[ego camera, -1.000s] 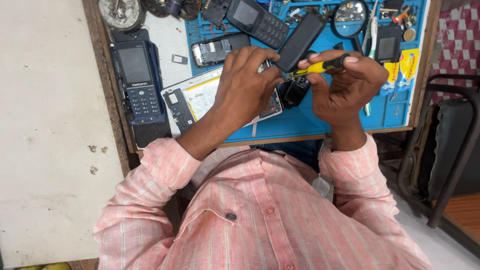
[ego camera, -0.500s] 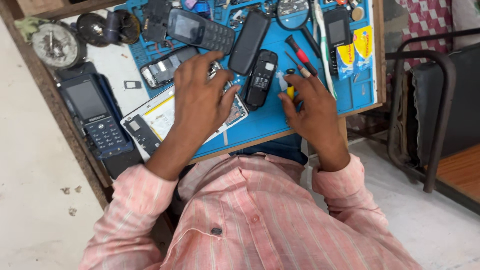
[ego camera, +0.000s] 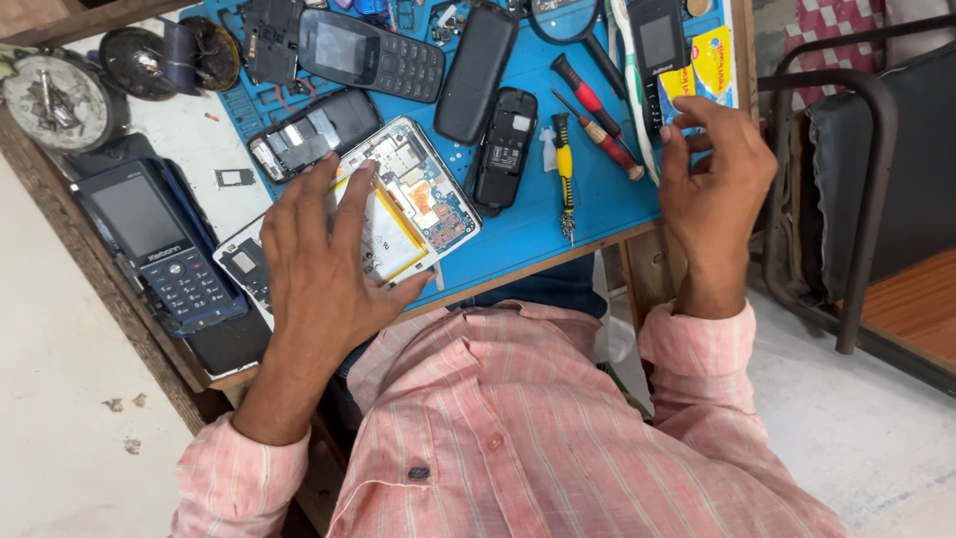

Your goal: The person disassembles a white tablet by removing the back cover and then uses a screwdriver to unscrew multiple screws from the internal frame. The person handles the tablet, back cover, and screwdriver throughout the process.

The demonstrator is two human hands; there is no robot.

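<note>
Left hand (ego camera: 324,264) rests flat, fingers spread, holding nothing, on an opened white smartphone (ego camera: 398,204) at the blue rubber mat's (ego camera: 518,234) near edge. Right hand (ego camera: 712,189) hovers loosely open and empty above the mat's right edge, beside a yellow-handled screwdriver (ego camera: 565,174).

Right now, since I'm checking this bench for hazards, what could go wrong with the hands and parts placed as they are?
1. The left hand lies across the opened smartphone, whose board and battery are bare; pressure could bend or damage them.
2. That phone reaches close to the blue mat's front edge; a nudge might tip it off.
3. The yellow-handled screwdriver lies loose between the hands, with the right hand nearby; it could roll.
</note>
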